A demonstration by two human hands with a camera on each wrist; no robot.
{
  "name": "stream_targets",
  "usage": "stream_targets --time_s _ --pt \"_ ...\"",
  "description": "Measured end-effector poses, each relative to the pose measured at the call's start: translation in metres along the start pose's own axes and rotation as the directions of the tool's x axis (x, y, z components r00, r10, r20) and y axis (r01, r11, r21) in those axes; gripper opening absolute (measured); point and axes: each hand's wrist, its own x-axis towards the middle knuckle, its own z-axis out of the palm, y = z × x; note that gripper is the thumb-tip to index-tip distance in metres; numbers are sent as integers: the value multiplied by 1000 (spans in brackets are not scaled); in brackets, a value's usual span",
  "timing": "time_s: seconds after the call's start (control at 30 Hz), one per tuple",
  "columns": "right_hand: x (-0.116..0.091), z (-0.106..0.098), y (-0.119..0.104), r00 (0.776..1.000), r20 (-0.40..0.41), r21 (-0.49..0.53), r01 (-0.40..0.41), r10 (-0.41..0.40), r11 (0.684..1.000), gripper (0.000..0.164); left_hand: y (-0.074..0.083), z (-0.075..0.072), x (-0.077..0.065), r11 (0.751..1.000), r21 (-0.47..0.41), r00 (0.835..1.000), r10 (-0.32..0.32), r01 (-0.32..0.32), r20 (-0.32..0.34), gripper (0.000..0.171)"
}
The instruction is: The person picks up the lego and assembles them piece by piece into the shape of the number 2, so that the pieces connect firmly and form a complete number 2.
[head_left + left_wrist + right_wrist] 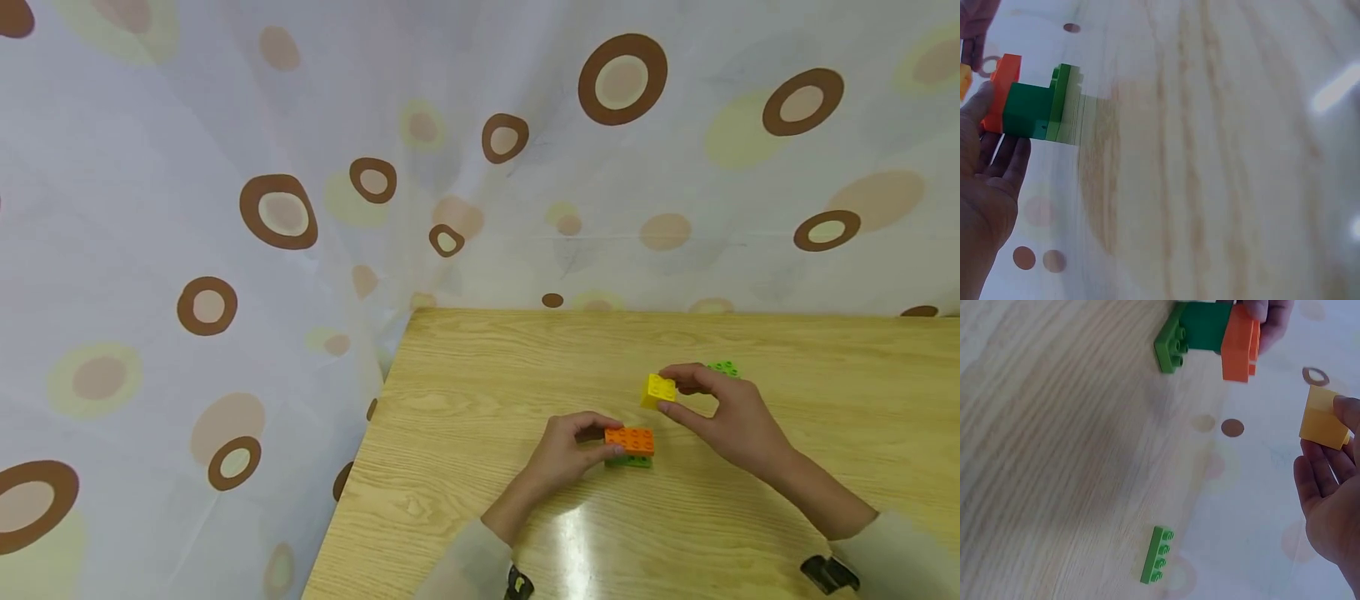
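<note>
My left hand (567, 452) pinches the orange brick (630, 439) that tops a small stack. Under it, a dark green block (1027, 110) joins the orange brick to a light green brick (1058, 103), which rests on the table. The orange brick juts out past the dark green block. In my right hand (738, 419), thumb and fingers pinch a yellow brick (657, 390) with its studs up. It is held in the air just above and to the right of the stack in the head view, apart from it.
Behind my right hand, another light green brick (1157, 555) lies on the wooden table (480, 375), partly hidden in the head view. A patterned curtain (480, 192) hangs along the table's back and left edges.
</note>
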Motion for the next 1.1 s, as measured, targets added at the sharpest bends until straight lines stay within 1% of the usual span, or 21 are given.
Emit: stream_targets --time_s 0.1,0.27,0.37,0.53,0.7,1.1 --pt "-5 3 -7 1000 16 5 14 -14 1000 48 0 0 0 1000 9 1000 10 -10 -3 28" --pt "-13 9 -10 999 49 3 6 -6 1000 47 0 0 0 1000 1 1000 9 -9 -4 28" --pt "-18 12 -9 998 64 0 3 -3 1000 48 0 0 0 1000 -4 1000 3 -3 -5 28" --pt "-24 18 -5 996 91 7 26 -26 1000 49 0 0 0 1000 -10 1000 0 0 -4 29" --pt "-29 23 -3 994 103 25 29 -31 999 49 0 1 -1 1000 -20 1000 4 -4 -4 29" --pt "-31 28 2 992 126 0 21 -20 1000 49 2 0 -1 999 -33 1000 5 -5 -1 29"
